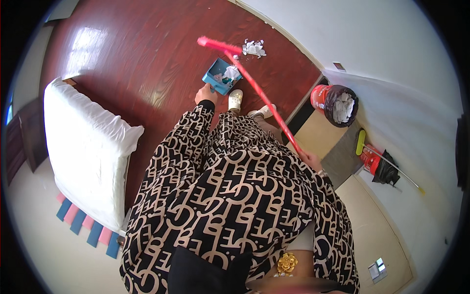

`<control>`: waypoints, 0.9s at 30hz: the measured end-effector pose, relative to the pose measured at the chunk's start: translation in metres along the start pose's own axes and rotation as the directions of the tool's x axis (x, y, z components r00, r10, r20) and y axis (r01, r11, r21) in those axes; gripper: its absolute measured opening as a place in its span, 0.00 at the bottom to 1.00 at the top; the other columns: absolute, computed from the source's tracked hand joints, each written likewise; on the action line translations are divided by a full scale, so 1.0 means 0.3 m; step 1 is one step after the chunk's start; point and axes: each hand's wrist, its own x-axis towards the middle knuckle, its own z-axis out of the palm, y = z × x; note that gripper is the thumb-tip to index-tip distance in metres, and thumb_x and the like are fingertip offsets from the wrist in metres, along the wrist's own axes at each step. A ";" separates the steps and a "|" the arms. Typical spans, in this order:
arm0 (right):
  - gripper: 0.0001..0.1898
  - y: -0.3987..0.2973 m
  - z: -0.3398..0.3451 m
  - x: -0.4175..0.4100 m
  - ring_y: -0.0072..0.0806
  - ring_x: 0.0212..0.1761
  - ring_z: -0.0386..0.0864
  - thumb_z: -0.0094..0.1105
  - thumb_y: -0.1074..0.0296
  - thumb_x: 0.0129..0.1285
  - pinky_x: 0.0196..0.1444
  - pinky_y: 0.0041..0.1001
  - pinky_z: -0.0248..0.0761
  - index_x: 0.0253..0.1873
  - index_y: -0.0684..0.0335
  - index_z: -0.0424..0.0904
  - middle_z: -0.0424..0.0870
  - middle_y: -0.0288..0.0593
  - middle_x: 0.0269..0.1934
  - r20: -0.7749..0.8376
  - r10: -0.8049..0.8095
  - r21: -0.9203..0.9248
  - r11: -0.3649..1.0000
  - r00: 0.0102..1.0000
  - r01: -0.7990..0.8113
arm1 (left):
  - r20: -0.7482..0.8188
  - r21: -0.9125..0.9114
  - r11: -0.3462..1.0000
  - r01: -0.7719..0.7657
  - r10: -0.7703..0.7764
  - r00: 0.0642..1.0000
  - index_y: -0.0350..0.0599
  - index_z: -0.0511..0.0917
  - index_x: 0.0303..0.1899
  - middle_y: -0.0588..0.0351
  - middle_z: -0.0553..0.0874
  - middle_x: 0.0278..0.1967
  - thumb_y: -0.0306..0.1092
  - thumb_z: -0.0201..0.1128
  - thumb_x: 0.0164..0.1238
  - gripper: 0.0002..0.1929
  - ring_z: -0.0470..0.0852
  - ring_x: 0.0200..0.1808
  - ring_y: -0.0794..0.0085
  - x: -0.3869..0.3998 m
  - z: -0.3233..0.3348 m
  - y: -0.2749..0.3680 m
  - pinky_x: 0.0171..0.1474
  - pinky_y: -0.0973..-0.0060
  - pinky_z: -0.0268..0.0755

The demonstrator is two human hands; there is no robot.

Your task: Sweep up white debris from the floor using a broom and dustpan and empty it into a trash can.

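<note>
My left hand (pixel 206 94) grips the short handle of a blue dustpan (pixel 216 68), which rests on the dark red wood floor beside my white clogs. Crumpled white paper (pixel 231 72) and small scraps lie in the pan. My right hand (pixel 311 160), with a band at the wrist, is closed around the lower end of a long red broom handle (pixel 261 94). The pink broom head (pixel 219 45) is beyond the dustpan, its right end beside a heap of torn white paper (pixel 254 48) on the floor.
A bin (pixel 318 96) lined with a dark bag holds white paper by the right wall. Farther along stand a green-headed mop or squeegee (pixel 361 142) and a red bucket (pixel 369 161) with a black bag. A bed with a white cover (pixel 88 147) is at the left.
</note>
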 end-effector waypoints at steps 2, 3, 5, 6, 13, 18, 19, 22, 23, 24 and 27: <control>0.17 -0.080 -0.014 0.096 0.23 0.20 0.74 0.47 0.55 0.66 0.24 0.26 0.66 0.50 0.60 0.77 0.75 0.39 0.19 -0.078 0.013 -0.090 0.996 0.997 -0.020 | 0.010 0.045 0.999 -0.019 0.018 1.000 0.54 0.78 0.37 0.48 0.83 0.33 0.35 0.55 0.53 0.08 0.81 0.40 0.53 -0.015 -0.024 -0.006 0.41 0.61 0.72; 0.17 -0.064 -0.007 0.156 0.24 0.20 0.74 0.46 0.55 0.66 0.24 0.27 0.66 0.48 0.61 0.77 0.75 0.41 0.18 -0.142 -0.004 -0.084 0.996 0.990 -0.008 | 0.015 0.046 0.998 -0.034 0.034 0.999 0.54 0.78 0.37 0.48 0.83 0.33 0.35 0.55 0.53 0.08 0.81 0.40 0.53 -0.014 -0.021 0.016 0.41 0.61 0.72; 0.15 -0.058 0.010 0.292 0.27 0.18 0.74 0.45 0.58 0.66 0.24 0.30 0.67 0.41 0.63 0.76 0.74 0.46 0.17 -0.346 -0.288 -0.262 0.943 0.893 0.203 | 0.012 0.026 0.998 -0.065 0.065 0.998 0.53 0.78 0.37 0.49 0.83 0.33 0.35 0.57 0.54 0.08 0.81 0.40 0.53 -0.010 -0.008 0.063 0.41 0.61 0.72; 0.15 -0.078 0.016 0.330 0.27 0.18 0.74 0.45 0.58 0.66 0.24 0.30 0.67 0.41 0.63 0.76 0.74 0.46 0.17 -0.355 -0.283 -0.253 0.946 0.891 0.200 | 0.014 0.032 0.997 -0.076 0.075 0.997 0.53 0.78 0.37 0.49 0.83 0.33 0.35 0.57 0.54 0.08 0.81 0.40 0.53 -0.008 0.001 0.083 0.41 0.61 0.72; 0.15 0.070 0.070 0.214 0.19 0.11 0.65 0.45 0.55 0.67 0.12 0.22 0.57 0.32 0.57 0.75 0.67 0.32 0.14 -0.141 0.168 0.330 0.937 0.976 -0.114 | 0.032 0.071 0.995 -0.072 0.069 0.997 0.53 0.78 0.37 0.49 0.84 0.34 0.37 0.60 0.53 0.09 0.82 0.41 0.54 -0.016 0.062 0.194 0.42 0.62 0.73; 0.15 0.321 0.102 0.128 0.23 0.30 0.77 0.51 0.57 0.65 0.35 0.25 0.70 0.44 0.63 0.78 0.81 0.40 0.26 -0.044 -0.123 0.131 0.983 0.991 0.127 | 0.006 0.080 0.994 -0.070 0.069 0.998 0.53 0.78 0.38 0.49 0.84 0.35 0.37 0.61 0.51 0.10 0.82 0.41 0.54 0.014 0.010 0.180 0.42 0.62 0.73; 0.15 0.337 0.099 0.111 0.24 0.30 0.77 0.51 0.57 0.65 0.35 0.25 0.70 0.45 0.63 0.78 0.81 0.40 0.27 -0.034 -0.118 0.127 0.984 0.992 0.121 | 0.000 0.076 0.994 -0.074 0.074 0.997 0.53 0.78 0.38 0.49 0.84 0.35 0.37 0.61 0.51 0.11 0.82 0.41 0.54 0.019 0.000 0.177 0.43 0.62 0.73; 0.15 0.325 0.070 0.051 0.25 0.31 0.78 0.51 0.57 0.64 0.36 0.26 0.70 0.47 0.62 0.77 0.81 0.42 0.28 0.002 -0.108 0.111 0.988 0.994 0.108 | 0.059 0.083 0.994 -0.067 0.062 0.996 0.52 0.77 0.43 0.49 0.84 0.38 0.36 0.60 0.52 0.14 0.81 0.43 0.55 0.033 -0.007 0.148 0.45 0.62 0.74; 0.15 0.310 0.054 0.032 0.26 0.31 0.78 0.51 0.57 0.64 0.37 0.26 0.70 0.47 0.62 0.77 0.82 0.42 0.29 0.016 -0.107 0.105 0.989 0.994 0.105 | 0.056 0.073 0.995 -0.066 0.062 0.997 0.52 0.77 0.42 0.48 0.84 0.37 0.36 0.60 0.52 0.14 0.81 0.43 0.55 0.035 -0.006 0.134 0.45 0.62 0.74; 0.16 0.275 0.043 0.012 0.26 0.32 0.78 0.51 0.57 0.64 0.37 0.26 0.70 0.48 0.62 0.77 0.82 0.43 0.29 0.030 -0.105 0.101 0.990 0.994 0.101 | 0.054 0.052 0.996 -0.069 0.066 0.996 0.52 0.77 0.41 0.48 0.83 0.37 0.35 0.60 0.52 0.13 0.81 0.42 0.54 0.032 -0.005 0.116 0.44 0.61 0.74; 0.16 0.176 0.016 -0.013 0.28 0.33 0.79 0.52 0.57 0.64 0.38 0.27 0.70 0.49 0.61 0.77 0.82 0.45 0.31 0.069 -0.095 0.091 0.992 0.993 0.088 | 0.026 0.043 0.998 -0.045 0.044 0.999 0.51 0.78 0.36 0.49 0.84 0.34 0.37 0.59 0.53 0.09 0.81 0.41 0.53 0.010 0.003 0.078 0.42 0.61 0.73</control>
